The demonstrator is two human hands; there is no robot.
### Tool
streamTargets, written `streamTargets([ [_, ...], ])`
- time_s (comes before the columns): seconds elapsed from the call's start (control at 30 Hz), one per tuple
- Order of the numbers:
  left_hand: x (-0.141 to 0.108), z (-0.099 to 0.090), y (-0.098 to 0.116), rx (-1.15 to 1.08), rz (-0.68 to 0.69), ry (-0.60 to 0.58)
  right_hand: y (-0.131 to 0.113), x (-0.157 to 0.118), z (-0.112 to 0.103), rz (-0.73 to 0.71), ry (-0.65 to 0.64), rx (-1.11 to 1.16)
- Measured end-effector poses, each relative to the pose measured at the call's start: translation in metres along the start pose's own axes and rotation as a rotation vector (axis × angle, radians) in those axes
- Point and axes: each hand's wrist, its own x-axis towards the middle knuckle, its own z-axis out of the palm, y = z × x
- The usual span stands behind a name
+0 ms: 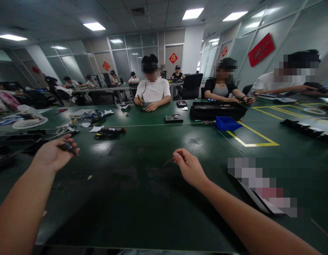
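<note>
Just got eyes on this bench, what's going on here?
The person's left hand grips a dark, pointed tool, while the right hand pinches a thin rod. The hands are apart over the green table, and the two pieces aren't touching. Farther back lie a bundled black cable and a blue bin. Across the table, a person in white is handling small items.

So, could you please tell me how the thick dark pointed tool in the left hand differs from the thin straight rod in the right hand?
The thick dark pointed tool has a broad body; the thin straight rod shows a slender shaft. In the picture, the tool's tip points right, the rod's left. The left hand curls around the tool, while the right hand pinches the rod. Both slant downward.
</note>
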Motion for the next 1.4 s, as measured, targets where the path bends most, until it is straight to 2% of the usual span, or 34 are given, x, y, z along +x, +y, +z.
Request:
streamTargets([
  [0.1,-0.022,0.037,-0.003,-0.137,-0.101,-0.135,0.0,0.0,-0.001,0.002,-0.001,-0.001],
  [0.27,-0.057,0.087,-0.011,-0.187,-0.119,-0.406,-0.003,-0.001,-0.002,0.004,-0.001,-0.005],
  [0.47,-0.113,0.136,-0.029,-0.125,-0.072,-0.662,0.001,-0.001,-0.001,-0.003,0.013,-0.002],
  [0.6,-0.141,0.159,-0.054,0.051,-0.006,-0.842,0.005,-0.001,-0.001,0.002,0.036,0.004],
  [0.77,-0.147,0.169,-0.096,0.459,0.213,-1.02,0.001,-0.002,-0.001,0.014,-0.001,-0.019],
  [0.93,-0.132,0.166,-0.124,0.727,0.458,-1.036,-0.002,-0.002,-0.001,0.007,-0.007,-0.013],
  [1.07,-0.117,0.166,-0.131,0.742,0.565,-1.029,-0.006,-0.003,-0.004,0.002,-0.07,-0.075],
  [1.17,-0.112,0.166,-0.131,0.702,0.621,-1.027,-0.007,-0.004,-0.005,0.024,-0.065,-0.011],
  [1.4,-0.113,0.163,-0.132,0.628,0.574,-0.847,-0.001,-0.002,-0.005,0.044,0.14,0.346],
])
